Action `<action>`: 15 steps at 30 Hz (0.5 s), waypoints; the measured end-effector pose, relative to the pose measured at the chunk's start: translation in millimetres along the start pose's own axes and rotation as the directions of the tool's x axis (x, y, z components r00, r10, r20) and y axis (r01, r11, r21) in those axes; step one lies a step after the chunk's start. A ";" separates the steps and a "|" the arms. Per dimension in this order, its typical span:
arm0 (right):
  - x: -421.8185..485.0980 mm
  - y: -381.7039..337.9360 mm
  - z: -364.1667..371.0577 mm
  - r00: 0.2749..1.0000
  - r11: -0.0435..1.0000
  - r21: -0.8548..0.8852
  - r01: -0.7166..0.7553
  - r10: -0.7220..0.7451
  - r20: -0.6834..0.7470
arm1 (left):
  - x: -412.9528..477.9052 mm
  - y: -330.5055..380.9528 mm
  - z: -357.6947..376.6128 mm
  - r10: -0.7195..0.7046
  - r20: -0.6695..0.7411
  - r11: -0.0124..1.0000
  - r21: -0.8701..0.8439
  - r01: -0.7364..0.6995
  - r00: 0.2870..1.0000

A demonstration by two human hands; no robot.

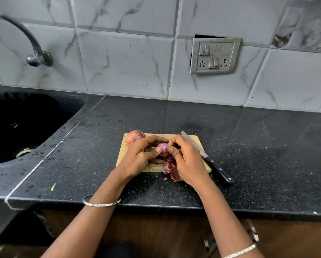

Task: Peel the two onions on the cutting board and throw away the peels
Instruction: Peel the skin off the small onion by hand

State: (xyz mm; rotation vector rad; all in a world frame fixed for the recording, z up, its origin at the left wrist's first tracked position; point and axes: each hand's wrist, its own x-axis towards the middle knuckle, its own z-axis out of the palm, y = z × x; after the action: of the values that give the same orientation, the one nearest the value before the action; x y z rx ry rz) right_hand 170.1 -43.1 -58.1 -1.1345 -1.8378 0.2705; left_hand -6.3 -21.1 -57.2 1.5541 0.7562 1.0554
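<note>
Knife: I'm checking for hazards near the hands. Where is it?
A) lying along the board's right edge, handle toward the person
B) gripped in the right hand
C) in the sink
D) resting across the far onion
A: the knife lies free along the board's right edge, just right of the right hand, which with the left hand holds the onion.

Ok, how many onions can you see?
2. The half-peeled onion is gripped by the left hand and right hand above the cutting board; the unpeeled onion sits at the board's far left corner. None look hidden.
</note>
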 end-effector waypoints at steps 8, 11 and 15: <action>-0.8 -1.3 -1.4 0.997 1.000 0.005 -0.030 0.031 -0.075 | 0.9 1.4 1.9 -0.017 -0.075 1.000 -0.023 0.015 0.997; -0.7 -0.3 -1.5 0.995 0.998 0.007 -0.058 0.058 -0.082 | 0.8 3.1 2.7 -0.017 -0.094 0.999 -0.042 0.013 0.995; -1.8 -2.1 -4.6 0.989 0.996 0.030 -0.086 0.089 -0.116 | -0.6 4.1 3.3 -0.004 -0.113 0.999 -0.055 -0.003 0.994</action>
State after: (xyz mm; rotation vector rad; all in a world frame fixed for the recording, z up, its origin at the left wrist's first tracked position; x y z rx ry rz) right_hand 172.8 -46.9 -55.4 -1.1911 -1.6799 0.2706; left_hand -3.8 -23.9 -53.5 1.4572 0.7981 1.1622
